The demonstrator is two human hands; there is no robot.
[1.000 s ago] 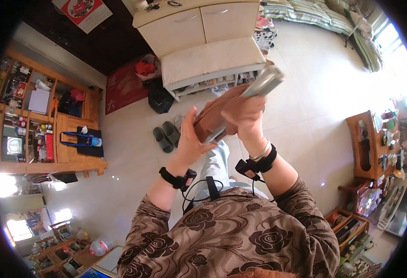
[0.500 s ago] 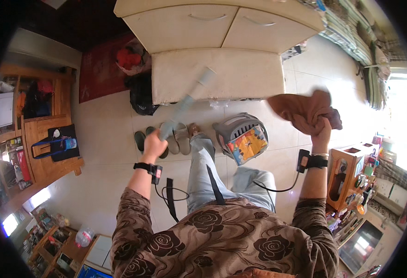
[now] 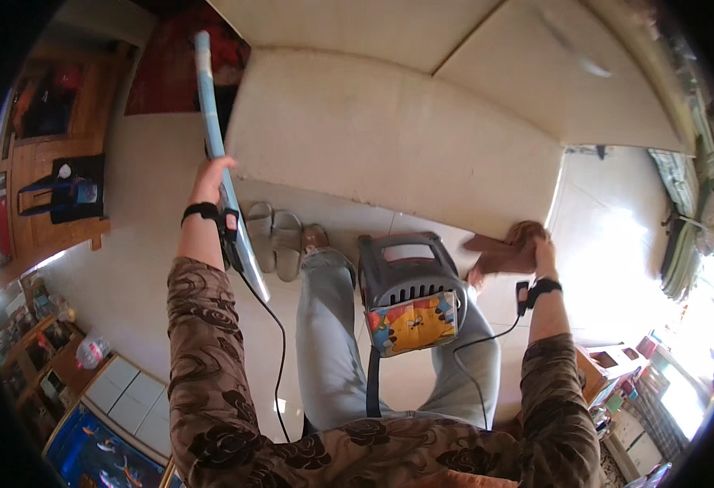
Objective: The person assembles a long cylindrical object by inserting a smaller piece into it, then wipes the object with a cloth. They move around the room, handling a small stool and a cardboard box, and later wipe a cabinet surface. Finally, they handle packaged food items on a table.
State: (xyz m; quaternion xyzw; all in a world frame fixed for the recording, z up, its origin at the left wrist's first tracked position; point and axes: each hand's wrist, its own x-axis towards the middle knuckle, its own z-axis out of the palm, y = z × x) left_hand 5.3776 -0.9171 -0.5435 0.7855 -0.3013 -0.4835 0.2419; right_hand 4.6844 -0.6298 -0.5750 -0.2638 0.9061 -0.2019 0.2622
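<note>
A long, pale blue tube [image 3: 207, 98] stands at a slant on the left, its far end reaching beyond the corner of the pale cabinet. My left hand [image 3: 211, 180] is closed around it below the middle, and its near end extends past my wrist. On the right, my right hand [image 3: 545, 256] grips a bunched brown cloth [image 3: 503, 254] low beside the front of the cabinet [image 3: 389, 130]. Part of the cloth spreads leftward above my right foot.
Between my knees stands a grey plastic stool [image 3: 410, 276] with a colourful printed pad [image 3: 412, 321]. Slippers [image 3: 287, 244] lie on the tiled floor to its left. A wooden shelf unit stands at far left, curtains at far right. Cables run from both wrist straps.
I have bent lower and closer to the cabinet. The brown cloth has come down beside its base, and the tube has swung toward the left and stands steeper.
</note>
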